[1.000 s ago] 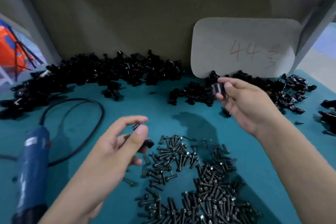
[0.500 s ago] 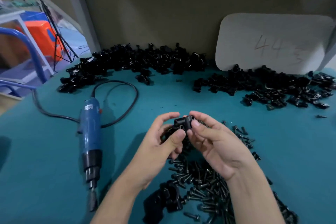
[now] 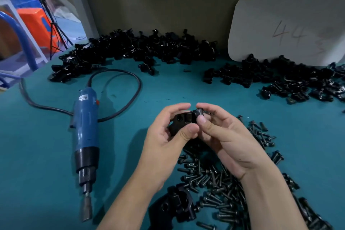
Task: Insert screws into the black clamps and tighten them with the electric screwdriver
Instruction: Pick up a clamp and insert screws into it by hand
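Observation:
A black clamp (image 3: pixel 182 121) is held above the table's middle between both hands. My left hand (image 3: pixel 168 136) grips its left and lower side, thumb on the front. My right hand (image 3: pixel 224 136) pinches its right end between thumb and forefinger. A screw hole shows on the clamp's face; any screw in my fingers is hidden. Loose black screws (image 3: pixel 220 179) lie in a pile under and right of my hands. The blue electric screwdriver (image 3: pixel 86 129) lies on the table to the left, bit pointing toward me, untouched.
Heaps of black clamps lie along the back wall (image 3: pixel 145 48) and at the right (image 3: pixel 289 80). Another clamp (image 3: pixel 179 205) sits near the front edge. The screwdriver's black cable (image 3: pixel 130 80) loops behind it. A white card marked 44 (image 3: pixel 287 30) leans on the wall.
My right hand brought a clamp from the right heap to the middle and met my left hand; both now hold it. The view turned left, showing the whole screwdriver.

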Demonstrator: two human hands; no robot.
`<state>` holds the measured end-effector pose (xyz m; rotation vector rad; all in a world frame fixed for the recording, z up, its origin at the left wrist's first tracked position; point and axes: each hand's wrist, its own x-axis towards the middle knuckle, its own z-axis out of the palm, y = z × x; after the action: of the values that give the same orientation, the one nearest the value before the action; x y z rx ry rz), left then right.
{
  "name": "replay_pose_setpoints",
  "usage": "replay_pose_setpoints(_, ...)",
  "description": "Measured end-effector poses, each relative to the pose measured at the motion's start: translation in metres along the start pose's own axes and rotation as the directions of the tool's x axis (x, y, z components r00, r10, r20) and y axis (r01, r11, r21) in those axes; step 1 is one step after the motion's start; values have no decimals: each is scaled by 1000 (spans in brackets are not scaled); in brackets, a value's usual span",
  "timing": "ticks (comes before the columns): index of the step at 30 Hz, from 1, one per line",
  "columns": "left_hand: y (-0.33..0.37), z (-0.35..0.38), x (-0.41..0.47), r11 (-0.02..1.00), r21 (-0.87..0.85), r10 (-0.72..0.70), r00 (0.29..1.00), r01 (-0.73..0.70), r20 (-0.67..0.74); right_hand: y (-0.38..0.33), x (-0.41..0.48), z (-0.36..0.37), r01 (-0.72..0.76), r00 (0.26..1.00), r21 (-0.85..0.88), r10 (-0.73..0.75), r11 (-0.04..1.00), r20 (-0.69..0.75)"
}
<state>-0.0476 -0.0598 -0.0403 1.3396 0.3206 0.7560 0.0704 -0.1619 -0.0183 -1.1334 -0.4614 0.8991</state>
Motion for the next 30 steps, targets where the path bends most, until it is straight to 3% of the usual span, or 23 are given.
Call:
replay_pose_setpoints(5, -3, 0, 0, 990, 98, 114, 987, -103, -112, 7, 6, 0, -23, 999, 47, 22, 999, 38)
replay_pose_setpoints(10, -5, -1, -1, 983, 106, 166, 978, -153, -124, 7, 6, -2, -23, 993, 65, 15, 998, 115)
replay_pose_setpoints(18, -7, -1, 0, 937, 230, 287, 955, -264, -74, 4, 4, -4, -46, 994, 103, 36, 994, 104)
replay_pose_setpoints(26, -7, -2, -1, 915, 318, 282, 957, -248, -63, 0, 0, -3, -57, 990, 117, 41, 992, 137)
replay_pose_setpoints(30, -5, -1, -1, 925, 303, 260, 963, -227, -75, -4, -3, -2, -70, 989, 26, 66, 997, 133)
